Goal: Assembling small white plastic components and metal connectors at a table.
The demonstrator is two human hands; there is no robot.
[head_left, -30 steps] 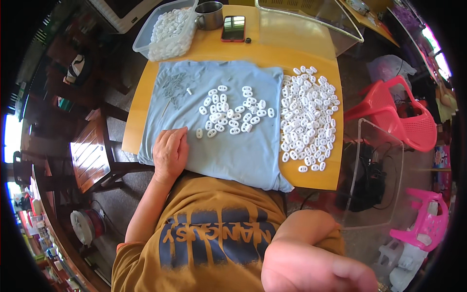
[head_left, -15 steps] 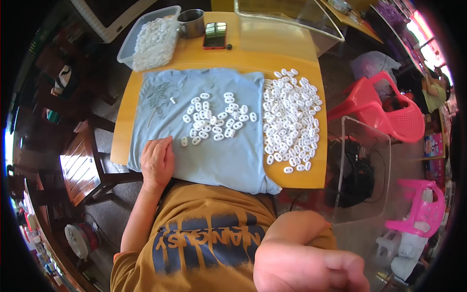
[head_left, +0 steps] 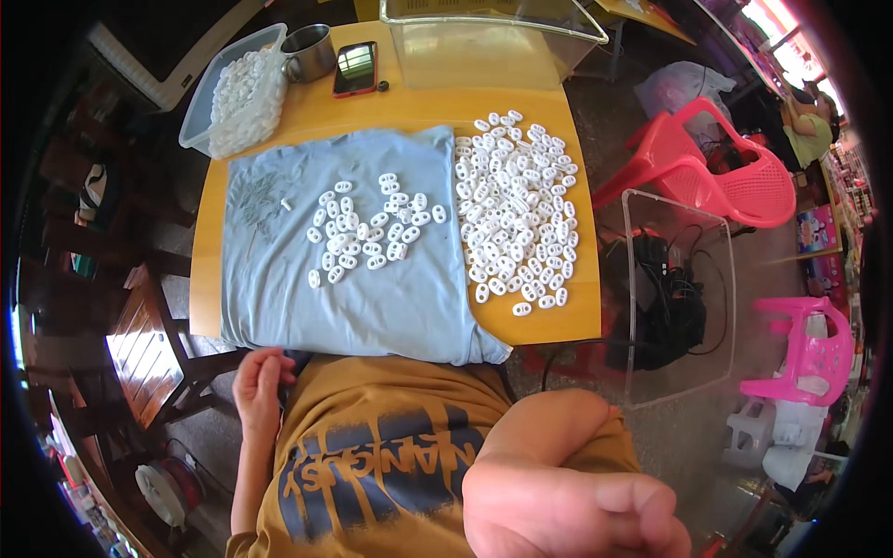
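My left hand (head_left: 260, 381) is just off the near left corner of a blue cloth (head_left: 372, 312), beside my shirt, with its fingers curled and nothing showing in them. Large and close to the view, my right hand (head_left: 577, 511) is raised in front of my body, away from the table. Its fingers bend inward, and whatever they may hold is hidden. Several white oval plastic pieces with two holes (head_left: 352, 232) lie scattered on the cloth. Thin grey pins (head_left: 260, 200) and one small white peg (head_left: 286, 204) are at the cloth's far left.
A big heap of the white pieces (head_left: 516, 205) covers the table's right side. Behind the cloth are a clear tub (head_left: 200, 116) of white parts, a metal mug (head_left: 309, 54), a phone (head_left: 356, 69) and a clear bin (head_left: 484, 56). Red (head_left: 735, 172) and pink (head_left: 805, 353) chairs stand at right.
My left hand has drawn back off the cloth toward my body, and its fingers have curled. The table has shifted left in view. My right hand stays raised near the view.
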